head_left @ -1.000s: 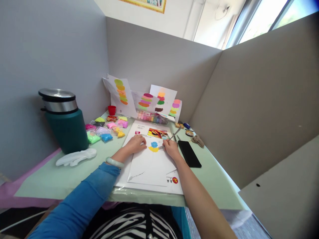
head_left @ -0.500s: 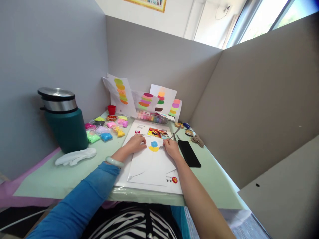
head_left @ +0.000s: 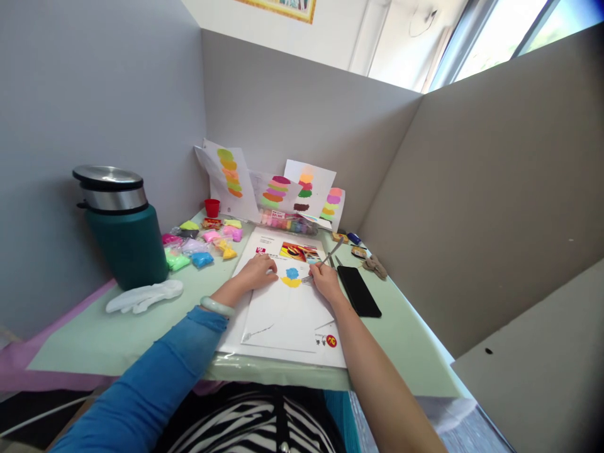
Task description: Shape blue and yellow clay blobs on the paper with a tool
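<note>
A white sheet of paper (head_left: 283,314) lies on the pale green desk, with a blue clay patch (head_left: 292,273) above a yellow clay patch (head_left: 291,283) pressed onto it. My left hand (head_left: 257,272) rests flat on the paper just left of the patches. My right hand (head_left: 323,281) grips a thin metal tool (head_left: 325,258) whose tip touches the right edge of the clay. A small colour picture (head_left: 299,251) is printed above the patches.
Small bags of coloured clay (head_left: 201,242) lie at the left, beside a dark green insulated jug (head_left: 123,229) and a white glove (head_left: 144,297). A black phone (head_left: 359,291) lies right of the paper. Sheets with colour swatches (head_left: 276,189) lean on the back partition.
</note>
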### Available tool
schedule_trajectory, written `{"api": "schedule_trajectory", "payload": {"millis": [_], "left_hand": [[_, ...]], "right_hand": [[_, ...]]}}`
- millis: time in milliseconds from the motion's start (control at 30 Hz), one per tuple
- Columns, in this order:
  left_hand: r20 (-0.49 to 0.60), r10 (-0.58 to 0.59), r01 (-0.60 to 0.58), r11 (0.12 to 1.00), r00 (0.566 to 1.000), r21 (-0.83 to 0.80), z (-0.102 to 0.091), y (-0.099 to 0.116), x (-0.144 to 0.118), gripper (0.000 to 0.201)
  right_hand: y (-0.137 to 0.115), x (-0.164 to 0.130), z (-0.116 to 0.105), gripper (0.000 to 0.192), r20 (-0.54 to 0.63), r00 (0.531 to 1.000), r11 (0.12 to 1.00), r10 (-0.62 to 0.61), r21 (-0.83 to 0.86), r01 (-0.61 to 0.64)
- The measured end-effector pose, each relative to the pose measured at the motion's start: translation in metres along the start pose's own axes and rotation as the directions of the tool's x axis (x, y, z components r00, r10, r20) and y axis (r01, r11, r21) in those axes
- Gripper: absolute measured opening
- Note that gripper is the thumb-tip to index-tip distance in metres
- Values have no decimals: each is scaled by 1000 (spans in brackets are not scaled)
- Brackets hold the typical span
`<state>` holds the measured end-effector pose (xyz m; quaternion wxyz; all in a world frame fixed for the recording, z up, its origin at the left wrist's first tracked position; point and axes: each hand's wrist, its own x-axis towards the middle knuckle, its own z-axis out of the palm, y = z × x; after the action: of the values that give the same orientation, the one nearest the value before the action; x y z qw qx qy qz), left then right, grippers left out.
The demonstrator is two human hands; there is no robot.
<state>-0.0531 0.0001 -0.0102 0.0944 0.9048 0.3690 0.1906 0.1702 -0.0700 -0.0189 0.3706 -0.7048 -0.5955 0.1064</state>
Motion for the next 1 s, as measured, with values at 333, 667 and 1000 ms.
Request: {"api": "schedule_trajectory", "payload": {"millis": [333,667,1000], "left_hand": [[-11,9,-9,1000,1000,-3,1,-2,0,18],[-5,11,-11,1000,1000,16,3,-3,1,19],[-10,11,-11,999,1000,31,4,-4,2,19]], "right_hand": [[-1,0,1,33,-1,1000,999,6,-38,-6],[-8,-3,6,34,50,998,999,-48,8,47],[-8,-4,6,35,31,998,998,-60,11,59]]}}
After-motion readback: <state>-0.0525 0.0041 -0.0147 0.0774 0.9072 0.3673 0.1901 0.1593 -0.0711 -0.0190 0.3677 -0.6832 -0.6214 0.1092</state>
